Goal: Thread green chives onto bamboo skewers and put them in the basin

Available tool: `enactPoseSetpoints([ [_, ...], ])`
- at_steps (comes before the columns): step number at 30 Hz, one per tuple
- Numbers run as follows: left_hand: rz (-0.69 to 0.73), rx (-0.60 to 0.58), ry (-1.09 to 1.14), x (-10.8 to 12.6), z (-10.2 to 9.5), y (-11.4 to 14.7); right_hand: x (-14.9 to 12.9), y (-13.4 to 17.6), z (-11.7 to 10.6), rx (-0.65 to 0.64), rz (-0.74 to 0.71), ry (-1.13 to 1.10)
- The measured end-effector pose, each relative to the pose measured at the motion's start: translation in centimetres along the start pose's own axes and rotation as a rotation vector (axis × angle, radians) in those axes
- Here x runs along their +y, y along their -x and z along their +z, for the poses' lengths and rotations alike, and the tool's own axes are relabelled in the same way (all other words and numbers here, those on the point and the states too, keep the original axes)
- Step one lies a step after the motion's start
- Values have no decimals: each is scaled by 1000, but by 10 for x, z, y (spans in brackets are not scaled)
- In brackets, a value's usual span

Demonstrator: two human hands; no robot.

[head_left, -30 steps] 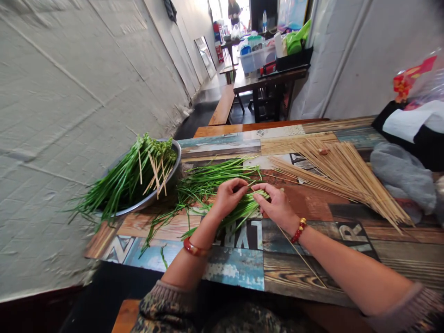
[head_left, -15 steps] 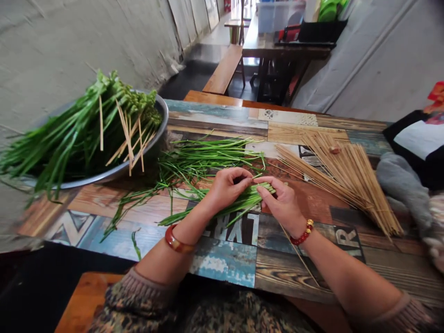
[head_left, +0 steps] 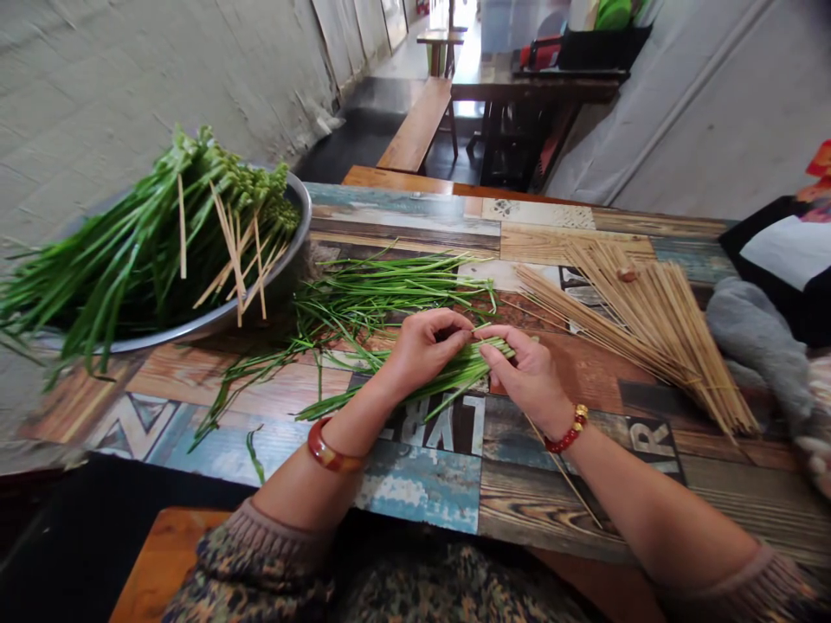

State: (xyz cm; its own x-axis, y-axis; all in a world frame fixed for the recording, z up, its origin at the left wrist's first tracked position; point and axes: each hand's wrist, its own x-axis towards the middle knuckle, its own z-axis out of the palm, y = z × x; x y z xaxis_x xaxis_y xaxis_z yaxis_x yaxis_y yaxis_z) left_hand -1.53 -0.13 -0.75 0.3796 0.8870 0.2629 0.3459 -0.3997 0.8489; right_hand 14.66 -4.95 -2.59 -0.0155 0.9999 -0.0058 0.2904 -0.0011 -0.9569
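Losing some detail at the fingertips: the left hand [head_left: 432,350] pinches at the stalk bunch [head_left: 451,381], thumb against index, but which stalk it's got is hidden. Right hand [head_left: 525,368] has thumb and index closed on the bunch's pale ends; other fingers tucked out of sight. Upper end of the single skewer [head_left: 566,474] is covered by the right hand; can't tell if it's gripped. Bowl [head_left: 214,327] is cut off at the frame's left edge. Vs 1 s ago: view is tilted further down, bowl looks larger, the distant person is out of frame; both hands same pose. Bunch lies on the table [head_left: 419,497] to the right of the bowl. Long axis runs roughly crosswise, slanted: pale ends point away from the bowl, green ends back toward its side and nearer the wearer. Skewer pile [head_left: 649,324] sits well right of the bowl.
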Motion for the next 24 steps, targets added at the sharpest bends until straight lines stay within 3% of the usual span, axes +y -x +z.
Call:
enactPoseSetpoints([
  [18, 147, -27, -158, -6, 1, 3, 7, -2, 0, 16, -48, 109],
  [24, 144, -14, -173, -6, 2, 3, 9, -2, 2, 87, -135, 62],
])
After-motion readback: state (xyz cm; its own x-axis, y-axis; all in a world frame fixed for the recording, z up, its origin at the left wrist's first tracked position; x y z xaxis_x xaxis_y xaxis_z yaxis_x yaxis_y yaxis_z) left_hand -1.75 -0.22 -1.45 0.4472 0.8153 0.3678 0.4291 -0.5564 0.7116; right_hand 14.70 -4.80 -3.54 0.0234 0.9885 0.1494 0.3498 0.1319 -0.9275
